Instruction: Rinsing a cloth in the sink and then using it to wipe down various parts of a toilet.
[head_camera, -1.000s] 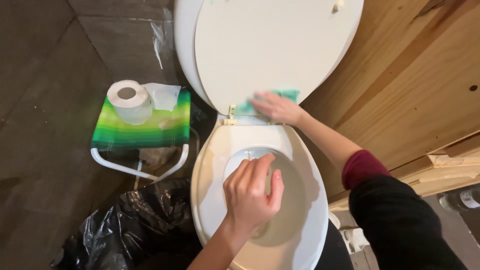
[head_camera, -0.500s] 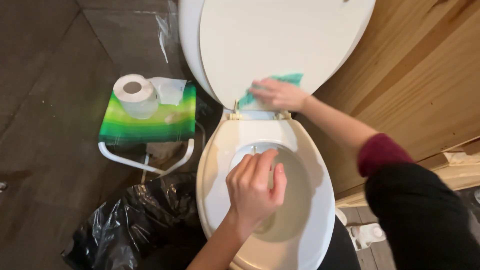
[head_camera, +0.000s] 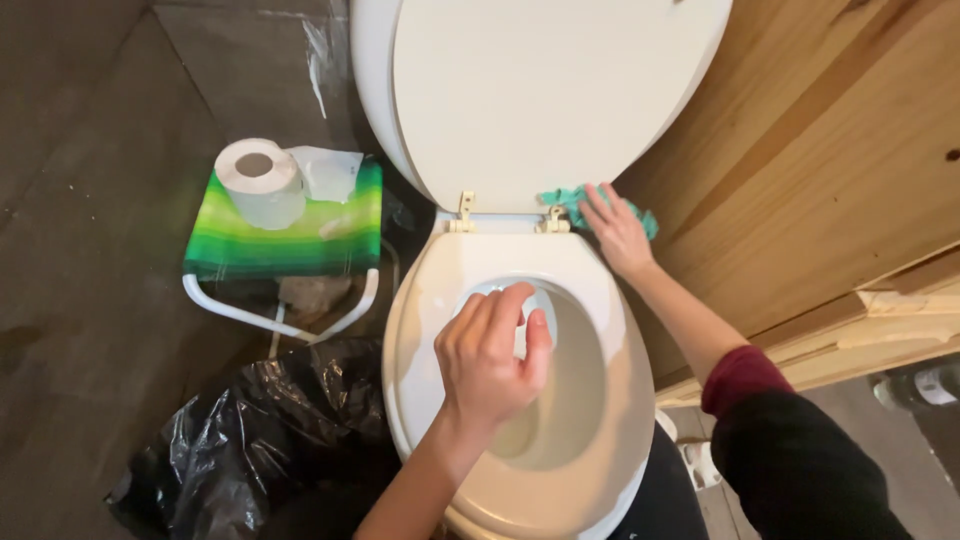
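right fingers (head_camera: 600, 205) spread on cloth (head_camera: 560, 200) | left fingers (head_camera: 505, 310) curled, seemingly empty

A raised toilet lid (head_camera: 540, 90) and wooden wall (head_camera: 830, 170) hem in the toilet seat (head_camera: 600, 420) behind and at right, while a green stool (head_camera: 285, 235) and black rubbish bag (head_camera: 270, 430) crowd the floor (head_camera: 90, 250) at left.

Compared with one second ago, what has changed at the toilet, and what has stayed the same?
The right hand has slid the teal cloth to the right, from below the middle of the raised lid to the right hinge, beside the wooden wall. The left hand stays curled over the bowl opening, above the seat. The toilet paper roll and black bag have not moved.
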